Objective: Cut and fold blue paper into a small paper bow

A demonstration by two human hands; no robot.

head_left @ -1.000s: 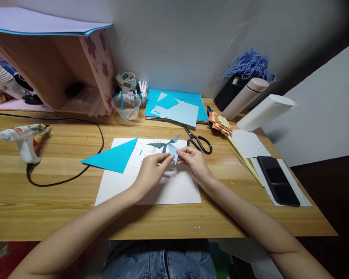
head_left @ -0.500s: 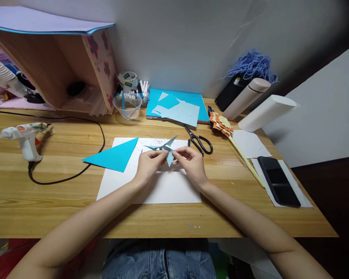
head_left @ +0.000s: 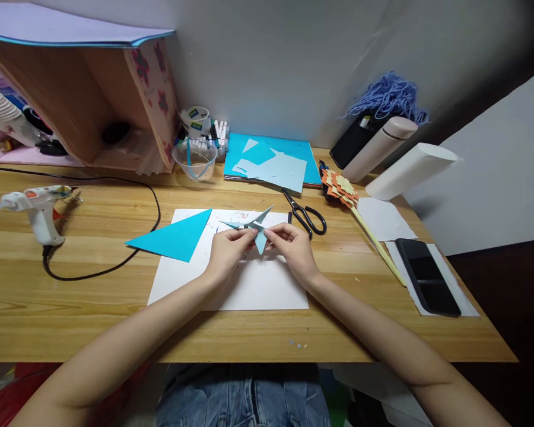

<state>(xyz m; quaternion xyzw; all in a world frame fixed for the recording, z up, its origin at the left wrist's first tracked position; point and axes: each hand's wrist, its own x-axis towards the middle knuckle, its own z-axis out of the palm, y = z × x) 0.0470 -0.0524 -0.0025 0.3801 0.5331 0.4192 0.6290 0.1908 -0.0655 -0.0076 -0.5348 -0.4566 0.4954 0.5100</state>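
A smooth, wood-grained tabletop (head_left: 115, 332) carries a flat white sheet (head_left: 253, 290); over its one o'clock part, the left hand's (head_left: 225, 252) and right hand's (head_left: 296, 252) fingers pinch a pale-blue, star-like folded paper (head_left: 260, 242). An uneven pull could tear its thin, pointed arms, or too firm a pinch could crease them. Nine o'clock of it lies a matte turquoise sheet (head_left: 173, 240); near two, black-handled scissors (head_left: 315, 220).

Blue denim jeans (head_left: 213, 397) below table (head_left: 115, 332) near edge, faded patches, dk vert seam (head_left: 254, 396) approx ctr. L hand (head_left: 228, 252), R hand (head_left: 296, 252) bare.
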